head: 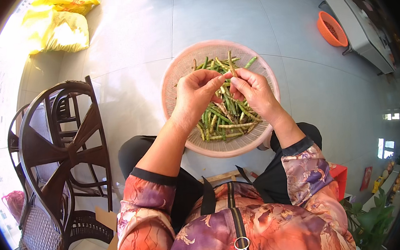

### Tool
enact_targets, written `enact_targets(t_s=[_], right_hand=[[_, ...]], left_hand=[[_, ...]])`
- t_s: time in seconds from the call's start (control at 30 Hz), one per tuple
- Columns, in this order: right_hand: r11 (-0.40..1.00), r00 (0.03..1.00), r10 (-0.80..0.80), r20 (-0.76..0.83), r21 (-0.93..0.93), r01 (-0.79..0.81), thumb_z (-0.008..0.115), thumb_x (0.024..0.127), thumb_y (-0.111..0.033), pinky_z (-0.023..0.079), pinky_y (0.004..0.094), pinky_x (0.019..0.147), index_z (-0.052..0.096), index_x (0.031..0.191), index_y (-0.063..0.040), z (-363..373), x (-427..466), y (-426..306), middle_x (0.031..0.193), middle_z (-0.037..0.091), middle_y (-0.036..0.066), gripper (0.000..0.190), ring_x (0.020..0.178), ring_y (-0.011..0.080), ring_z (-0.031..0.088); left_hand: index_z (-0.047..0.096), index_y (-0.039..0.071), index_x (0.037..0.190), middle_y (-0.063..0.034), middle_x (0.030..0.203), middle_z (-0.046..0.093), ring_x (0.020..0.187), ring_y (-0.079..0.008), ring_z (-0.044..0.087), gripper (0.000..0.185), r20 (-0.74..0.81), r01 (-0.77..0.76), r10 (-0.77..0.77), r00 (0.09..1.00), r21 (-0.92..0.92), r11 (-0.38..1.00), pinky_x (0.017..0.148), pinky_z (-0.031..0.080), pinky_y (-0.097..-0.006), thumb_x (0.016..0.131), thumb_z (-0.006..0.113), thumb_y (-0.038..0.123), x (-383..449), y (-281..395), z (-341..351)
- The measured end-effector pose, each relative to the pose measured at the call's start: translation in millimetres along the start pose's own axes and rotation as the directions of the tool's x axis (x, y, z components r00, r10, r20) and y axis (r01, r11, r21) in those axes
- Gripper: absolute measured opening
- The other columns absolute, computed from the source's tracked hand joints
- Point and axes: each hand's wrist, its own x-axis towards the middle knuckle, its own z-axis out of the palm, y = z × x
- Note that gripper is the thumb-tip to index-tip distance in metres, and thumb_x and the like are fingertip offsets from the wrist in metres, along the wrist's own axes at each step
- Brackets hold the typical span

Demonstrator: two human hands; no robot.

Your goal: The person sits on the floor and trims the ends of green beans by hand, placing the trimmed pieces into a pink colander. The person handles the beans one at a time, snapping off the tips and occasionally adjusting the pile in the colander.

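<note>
A round pink plastic basket [223, 153] sits in front of me between my knees, with many green and yellowish bean pods [237, 125] heaped in it. Above the heap, my right hand [253, 89] pinches a dry brownish bean pod [231, 64] between thumb and fingers, its free end pointing away from me. My left hand [199, 93] is beside it, thumb and index finger brought together near the pod's side. Whether something small is between those left fingertips cannot be told.
Dark rattan chairs [71, 152] stand at the left, yellow bags [58, 30] at the upper left. An orange basket [332, 29] with small reddish things stands at the upper right, beside a white box-like item [358, 31]. Leafy plants [373, 217] are at the lower right.
</note>
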Motion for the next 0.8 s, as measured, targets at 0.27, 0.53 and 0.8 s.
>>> enact_targets(t_s=[0.27,0.53,0.8], right_hand=[[0.899,0.960,-0.279,0.034,-0.342,0.274,0.053,0.095,-0.015,0.043,0.0331,0.053,0.058,0.095,-0.001,6,-2,0,0.063,0.056,0.010,0.015,0.055,0.0212,0.056],[0.656,0.868,-0.480,0.124,-0.606,0.449,0.055,0.093,-0.010,0.047,0.0354,0.058,0.060,0.103,-0.003,5,-7,-8,0.076,0.061,0.017,0.014,0.068,0.0319,0.063],[0.606,0.866,-0.486,0.118,-0.669,0.430,0.057,0.091,-0.011,0.048,0.0389,0.056,0.061,0.102,-0.005,9,-10,-10,0.074,0.062,0.017,0.013,0.067,0.0347,0.063]], left_hand=[[0.063,-0.005,0.095,-0.0069,0.083,0.062,0.066,-0.0141,0.063,0.017,0.045,0.058,-0.051,0.998,-0.168,0.984,0.056,0.057,-0.0260,0.089,0.066,0.011,-3,1,-1],[0.060,-0.002,0.084,-0.0065,0.075,0.060,0.059,-0.0126,0.059,0.007,0.065,0.082,-0.065,0.996,-0.297,0.951,0.055,0.059,-0.0308,0.086,0.063,0.004,-5,0,1],[0.057,0.001,0.078,-0.0040,0.068,0.055,0.054,-0.0096,0.051,0.005,0.044,0.076,-0.064,0.997,-0.418,0.905,0.056,0.059,-0.0347,0.083,0.059,0.000,-6,-7,7]])
